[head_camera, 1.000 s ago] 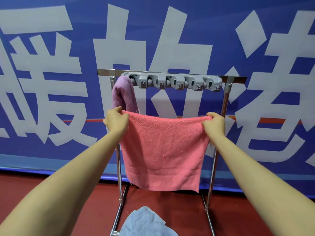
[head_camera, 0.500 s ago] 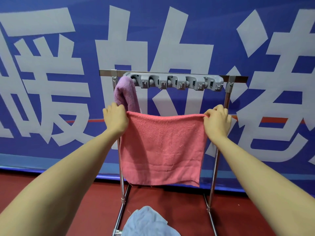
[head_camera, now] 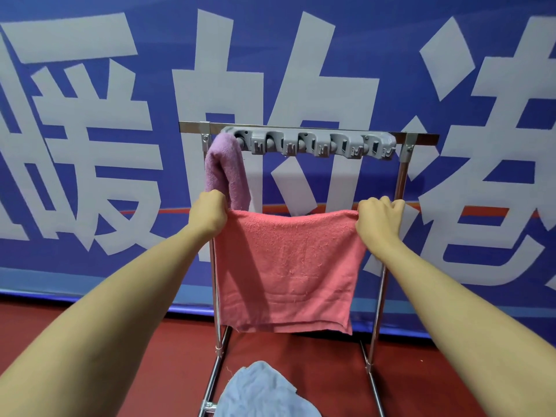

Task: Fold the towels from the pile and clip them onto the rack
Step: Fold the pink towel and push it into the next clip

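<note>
A pink towel [head_camera: 285, 266] hangs stretched flat in front of the metal rack [head_camera: 401, 176]. My left hand [head_camera: 207, 213] grips its top left corner and my right hand [head_camera: 379, 219] grips its top right corner. Above them a grey clip bar [head_camera: 316, 144] with several clips runs along the rack's top rail. A purple towel [head_camera: 225, 167] hangs folded from the leftmost clip, just above my left hand. A light blue towel [head_camera: 258, 392] lies crumpled on the floor at the rack's foot.
A blue banner [head_camera: 90, 145] with large white characters stands close behind the rack. The floor [head_camera: 301, 371] is dark red. The rack's base tubes [head_camera: 210, 386] run toward me on both sides of the blue towel.
The pink towel now hangs shorter, its lower edge higher than a second ago. Both hands rose slightly and kept their grip on the top corners.
</note>
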Tool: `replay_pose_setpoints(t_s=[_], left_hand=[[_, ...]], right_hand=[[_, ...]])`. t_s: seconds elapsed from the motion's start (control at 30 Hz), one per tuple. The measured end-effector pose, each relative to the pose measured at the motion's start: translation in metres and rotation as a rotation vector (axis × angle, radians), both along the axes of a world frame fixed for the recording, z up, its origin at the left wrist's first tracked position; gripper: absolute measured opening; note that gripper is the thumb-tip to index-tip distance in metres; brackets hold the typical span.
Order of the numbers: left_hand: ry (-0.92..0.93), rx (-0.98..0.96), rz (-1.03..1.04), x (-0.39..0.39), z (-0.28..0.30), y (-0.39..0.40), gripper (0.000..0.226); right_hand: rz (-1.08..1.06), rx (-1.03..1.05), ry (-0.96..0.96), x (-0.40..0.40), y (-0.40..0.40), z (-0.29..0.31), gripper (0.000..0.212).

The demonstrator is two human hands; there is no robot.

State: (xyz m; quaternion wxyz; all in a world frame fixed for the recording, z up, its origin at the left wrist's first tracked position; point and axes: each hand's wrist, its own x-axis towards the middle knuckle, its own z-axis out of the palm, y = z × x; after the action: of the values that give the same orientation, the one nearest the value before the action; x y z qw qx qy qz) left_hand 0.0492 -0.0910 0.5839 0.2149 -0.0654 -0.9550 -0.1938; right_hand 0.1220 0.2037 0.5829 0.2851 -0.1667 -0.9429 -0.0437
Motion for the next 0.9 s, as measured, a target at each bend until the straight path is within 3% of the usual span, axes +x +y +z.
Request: replay_pose_setpoints(t_s=[0.13,0.33,0.47,0.67,0.77,0.9], left_hand=[[-0.027,0.035,-0.013,0.003,-0.01,0.0,0.025],[-0.009,0.032,-0.02,0.007,-0.014,0.002,0.023],[-0.016,-0.072,0.018,0.01,-0.011,0.004,0.019],[0.036,-0.279,0.118,0.016,-0.002,0.01,0.019],[0.077,-0.272,0.116,0.015,0.002,0.009,0.033],[0.115,-0.242,0.125,0.013,0.003,0.004,0.033]], right_hand=[[0.005,0.064,-0.005,0.001,0.001,-0.008,0.016],[0.073,-0.079,0.102,0.003,0.004,-0.012,0.01],[0.106,-0.207,0.121,0.003,0.008,-0.009,0.017],[0.045,-0.052,0.044,0.0,0.007,0.005,0.024],[0.036,-0.079,0.039,-0.001,0.005,0.01,0.021],[0.091,-0.208,0.097,-0.002,0.007,0.009,0.023]])
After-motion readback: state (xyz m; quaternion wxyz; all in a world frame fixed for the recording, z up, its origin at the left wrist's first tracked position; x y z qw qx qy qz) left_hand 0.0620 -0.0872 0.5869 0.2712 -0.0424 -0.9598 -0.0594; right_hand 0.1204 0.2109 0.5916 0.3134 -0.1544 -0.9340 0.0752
